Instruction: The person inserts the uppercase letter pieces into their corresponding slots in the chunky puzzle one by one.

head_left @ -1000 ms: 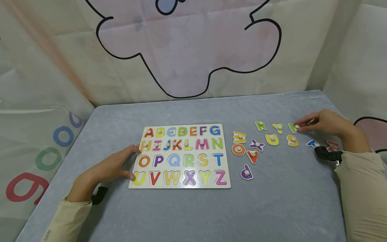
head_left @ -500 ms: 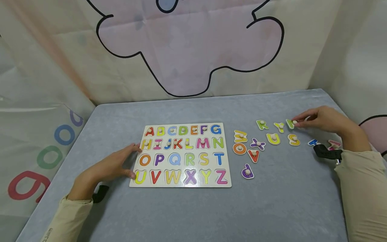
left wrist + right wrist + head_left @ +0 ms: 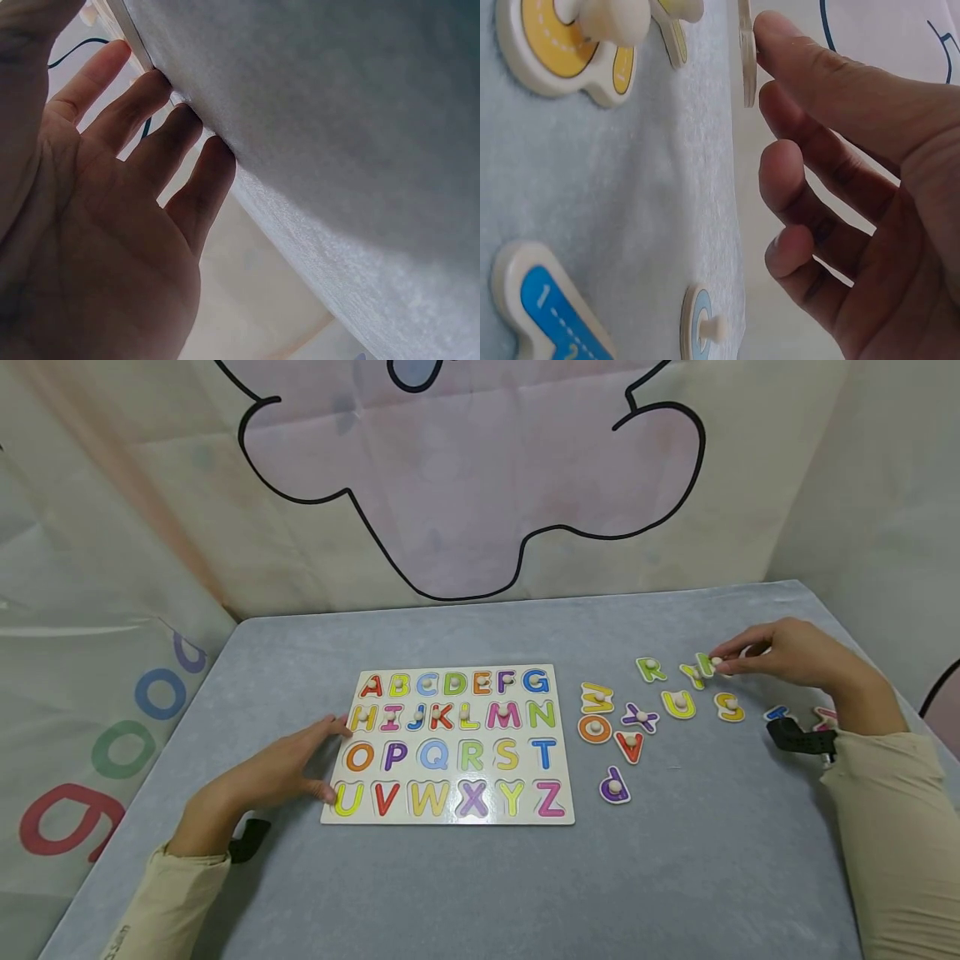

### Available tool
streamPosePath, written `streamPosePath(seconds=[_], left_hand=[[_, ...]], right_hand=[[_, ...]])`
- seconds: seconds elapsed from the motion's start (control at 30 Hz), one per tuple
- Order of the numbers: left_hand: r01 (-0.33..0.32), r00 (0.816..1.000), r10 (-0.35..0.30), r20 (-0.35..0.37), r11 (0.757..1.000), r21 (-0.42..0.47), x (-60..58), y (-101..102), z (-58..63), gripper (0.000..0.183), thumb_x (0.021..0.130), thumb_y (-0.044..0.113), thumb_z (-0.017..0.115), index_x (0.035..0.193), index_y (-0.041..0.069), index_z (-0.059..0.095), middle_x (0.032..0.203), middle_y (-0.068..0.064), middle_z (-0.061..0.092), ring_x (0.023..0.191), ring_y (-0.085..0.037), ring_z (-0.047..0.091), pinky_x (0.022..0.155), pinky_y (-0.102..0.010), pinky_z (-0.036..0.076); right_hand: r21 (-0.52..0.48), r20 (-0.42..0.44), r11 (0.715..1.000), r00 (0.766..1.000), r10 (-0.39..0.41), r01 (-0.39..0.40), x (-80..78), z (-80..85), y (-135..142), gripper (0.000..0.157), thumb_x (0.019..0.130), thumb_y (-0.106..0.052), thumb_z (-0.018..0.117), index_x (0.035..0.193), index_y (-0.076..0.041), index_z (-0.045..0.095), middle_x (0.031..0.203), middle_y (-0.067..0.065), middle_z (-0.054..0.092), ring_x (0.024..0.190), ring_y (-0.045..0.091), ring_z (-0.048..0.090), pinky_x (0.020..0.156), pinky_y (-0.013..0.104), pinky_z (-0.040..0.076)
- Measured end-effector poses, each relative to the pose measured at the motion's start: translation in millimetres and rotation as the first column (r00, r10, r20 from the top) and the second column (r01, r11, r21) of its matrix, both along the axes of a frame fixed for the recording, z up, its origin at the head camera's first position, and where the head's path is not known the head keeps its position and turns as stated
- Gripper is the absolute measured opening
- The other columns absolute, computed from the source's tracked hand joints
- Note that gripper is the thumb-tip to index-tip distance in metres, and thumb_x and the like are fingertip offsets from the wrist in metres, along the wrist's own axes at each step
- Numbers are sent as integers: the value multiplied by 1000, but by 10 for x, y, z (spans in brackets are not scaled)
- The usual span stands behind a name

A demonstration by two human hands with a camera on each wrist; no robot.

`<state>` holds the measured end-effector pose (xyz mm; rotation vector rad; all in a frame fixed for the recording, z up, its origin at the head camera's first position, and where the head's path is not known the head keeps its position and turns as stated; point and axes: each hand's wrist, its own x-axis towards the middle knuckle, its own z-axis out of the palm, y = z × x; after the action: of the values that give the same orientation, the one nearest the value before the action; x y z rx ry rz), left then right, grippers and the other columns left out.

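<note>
My right hand (image 3: 802, 653) pinches a green letter N piece (image 3: 702, 665) by its small knob. The N overlaps the yellow-green letter Y piece (image 3: 691, 676) in the head view. From the right wrist, the N piece (image 3: 748, 56) shows edge-on at the thumb tip, with the other fingers loosely bent. My left hand (image 3: 273, 772) rests at the left edge of a white alphabet puzzle board (image 3: 483, 734), thumb by the U slot and fingertips beside the H. Knobbed pieces fill A to M; the spots from N to Z show printed letters without knobs.
Loose letters lie right of the board: R (image 3: 650, 669), U (image 3: 678, 704), S (image 3: 729, 707), W (image 3: 597, 697), O (image 3: 594, 728), X (image 3: 639, 717), V (image 3: 628, 746) and P (image 3: 614, 786). A blue T (image 3: 776, 713) and a pink piece (image 3: 825, 718) lie near my right wrist.
My right hand has moved left and slightly away from me, carrying the N from its place on the right to over the Y. The left hand stays at the board's edge.
</note>
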<state>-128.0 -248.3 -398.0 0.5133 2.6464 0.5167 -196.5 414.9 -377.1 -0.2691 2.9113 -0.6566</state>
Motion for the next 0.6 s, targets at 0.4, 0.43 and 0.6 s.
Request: streamPosePath(seconds=[0.4, 0.43, 0.6], left_hand=[[16, 1000, -16, -16, 1000, 2, -17, -20, 4, 90, 65, 43, 87, 137, 15, 42, 155, -20, 36, 138, -41, 41, 112, -63, 34], [14, 1000, -14, -15, 1000, 2, -16, -20, 5, 90, 65, 43, 88, 137, 15, 42, 155, -20, 36, 138, -41, 41, 112, -63, 34], [3, 1000, -3, 1, 1000, 2, -3, -10, 6, 89, 64, 42, 88, 136, 16, 42, 154, -20, 38, 135, -40, 43, 111, -63, 35]], right_hand=[[3, -34, 1000, 999, 24, -24, 0, 74, -209, 32, 83, -35, 81, 110, -20, 78, 108, 4, 75, 74, 4, 52, 61, 23, 40], [-4, -40, 1000, 999, 26, -26, 6, 87, -245, 31, 83, -35, 81, 110, -20, 78, 108, 4, 75, 73, 5, 52, 61, 24, 40], [-21, -73, 999, 997, 40, -41, 59, 134, -474, 28, 84, -33, 80, 108, -19, 78, 107, 3, 74, 73, 7, 53, 59, 24, 41]])
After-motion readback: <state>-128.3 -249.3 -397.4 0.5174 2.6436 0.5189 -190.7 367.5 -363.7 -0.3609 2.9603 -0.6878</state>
